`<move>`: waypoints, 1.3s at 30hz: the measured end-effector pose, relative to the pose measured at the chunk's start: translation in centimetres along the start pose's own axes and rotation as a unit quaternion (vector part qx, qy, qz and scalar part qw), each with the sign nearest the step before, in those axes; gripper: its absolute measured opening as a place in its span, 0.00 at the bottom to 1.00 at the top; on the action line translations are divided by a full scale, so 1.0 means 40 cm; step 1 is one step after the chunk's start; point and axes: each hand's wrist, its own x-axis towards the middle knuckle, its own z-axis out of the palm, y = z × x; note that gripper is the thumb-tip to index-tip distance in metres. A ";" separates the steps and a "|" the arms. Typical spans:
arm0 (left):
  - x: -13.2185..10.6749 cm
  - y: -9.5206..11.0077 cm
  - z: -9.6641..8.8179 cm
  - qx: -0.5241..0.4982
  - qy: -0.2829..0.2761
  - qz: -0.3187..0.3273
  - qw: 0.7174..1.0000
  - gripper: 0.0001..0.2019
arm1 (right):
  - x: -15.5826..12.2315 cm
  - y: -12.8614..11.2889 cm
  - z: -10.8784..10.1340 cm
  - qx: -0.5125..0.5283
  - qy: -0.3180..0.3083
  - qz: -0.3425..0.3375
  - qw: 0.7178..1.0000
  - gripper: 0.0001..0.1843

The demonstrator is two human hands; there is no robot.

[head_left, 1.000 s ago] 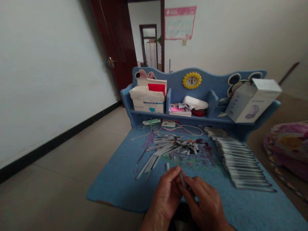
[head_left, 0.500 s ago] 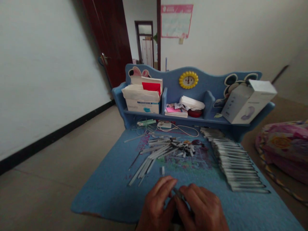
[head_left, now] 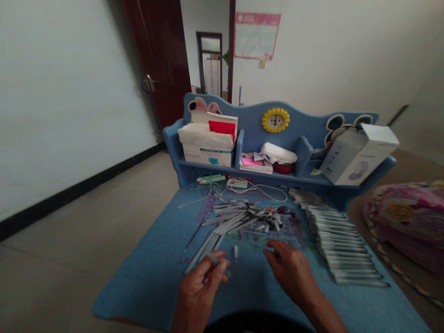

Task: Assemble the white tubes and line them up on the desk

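Blue desk — short pale tube

A short pale piece is pinched upright in the left hand, near the loose heap of grey-white sticks scattered mid-surface.

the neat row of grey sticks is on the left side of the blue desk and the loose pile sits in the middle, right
Not quite: the head view shows the neat row of grey sticks on the right side of the blue desk. The loose pile does sit in the middle.
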 end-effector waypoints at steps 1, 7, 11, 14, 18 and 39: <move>0.006 -0.006 -0.003 -0.003 -0.006 -0.007 1.000 0.16 | 0.008 0.014 0.000 -0.012 -0.014 0.017 1.000 0.12; 0.030 -0.028 0.007 -0.066 -0.011 -0.036 0.997 0.17 | 0.023 0.043 0.019 -0.022 -0.049 0.066 0.996 0.13; 0.033 -0.027 0.032 -0.110 0.010 -0.046 0.993 0.16 | 0.026 0.049 0.038 0.017 -0.052 0.057 0.997 0.13; 0.030 -0.022 0.041 -0.134 -0.004 -0.055 0.989 0.15 | 0.039 0.060 0.038 0.025 -0.041 0.070 0.996 0.13; 0.026 -0.039 0.034 -0.167 -0.016 -0.071 0.983 0.12 | 0.061 0.068 0.025 0.020 -0.027 0.077 0.996 0.12; 0.012 -0.074 0.013 -0.215 -0.008 -0.090 0.973 0.12 | 0.049 -0.065 0.102 0.057 -0.089 0.027 0.994 0.12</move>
